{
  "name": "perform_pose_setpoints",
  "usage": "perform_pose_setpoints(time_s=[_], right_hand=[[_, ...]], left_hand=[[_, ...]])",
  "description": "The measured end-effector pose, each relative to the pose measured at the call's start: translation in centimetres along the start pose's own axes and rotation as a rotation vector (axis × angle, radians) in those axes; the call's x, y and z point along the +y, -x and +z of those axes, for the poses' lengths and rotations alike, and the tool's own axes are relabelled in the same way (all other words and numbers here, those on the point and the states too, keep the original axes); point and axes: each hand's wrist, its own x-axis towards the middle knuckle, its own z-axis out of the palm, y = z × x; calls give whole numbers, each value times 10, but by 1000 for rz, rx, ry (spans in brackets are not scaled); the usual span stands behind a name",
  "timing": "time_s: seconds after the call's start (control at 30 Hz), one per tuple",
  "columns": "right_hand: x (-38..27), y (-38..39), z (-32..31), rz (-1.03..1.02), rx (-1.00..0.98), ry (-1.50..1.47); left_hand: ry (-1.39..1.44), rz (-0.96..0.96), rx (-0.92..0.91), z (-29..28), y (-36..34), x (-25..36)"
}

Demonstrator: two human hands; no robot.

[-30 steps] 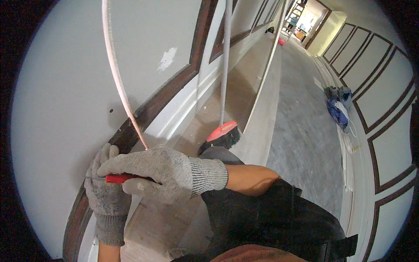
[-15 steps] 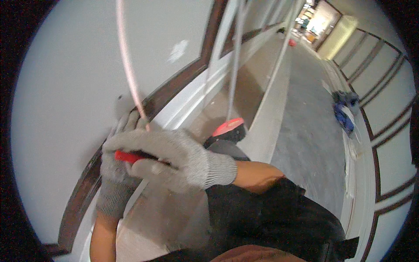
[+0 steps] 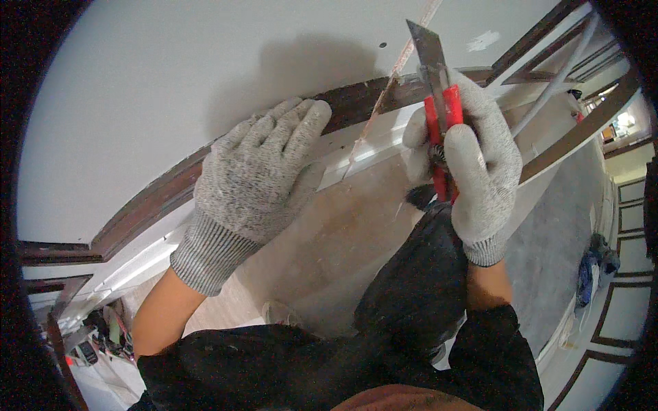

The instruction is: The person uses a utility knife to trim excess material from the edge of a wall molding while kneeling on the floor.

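My left hand (image 3: 257, 168), in a grey knit glove, lies with fingers stretched out along a dark brown wood trim (image 3: 349, 106) on the wall. To its right, my gloved right hand (image 3: 483, 157) grips a red-handled utility knife (image 3: 434, 72). The knife's wide metal blade is out and points up toward the wall. Between the hands a thin pinkish strip (image 3: 403, 60) slants down across the trim and past the white baseboard (image 3: 394, 133). Whether the strip is fixed to the wall, I cannot tell.
A pale wall (image 3: 151, 103) with a small dark hole rises behind the trim. Tools and loose items (image 3: 103, 335) lie at the lower left. Long thin strips (image 3: 582, 130) cross the right side. A blue bundle (image 3: 587, 281) lies by the opposite wall, beyond the grey floor (image 3: 548, 246).
My right hand has come away from my left, moving right and up with the knife, whose blade now shows. My left hand now lies uncovered on the trim. The view has turned.
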Motion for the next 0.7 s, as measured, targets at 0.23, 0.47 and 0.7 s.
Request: perform_pose_setpoints(time_s=[0.23,0.47,0.7], right_hand=[[8,-3,-7,66,-82,101],[13,-4,-7,53,-12,130],[10,-1,17,-46,116,130]], left_hand=[[-187,-234,-117,-26,16,3],[-143,29,56,2,-6,4],[-6,226,128,62,-58,19]])
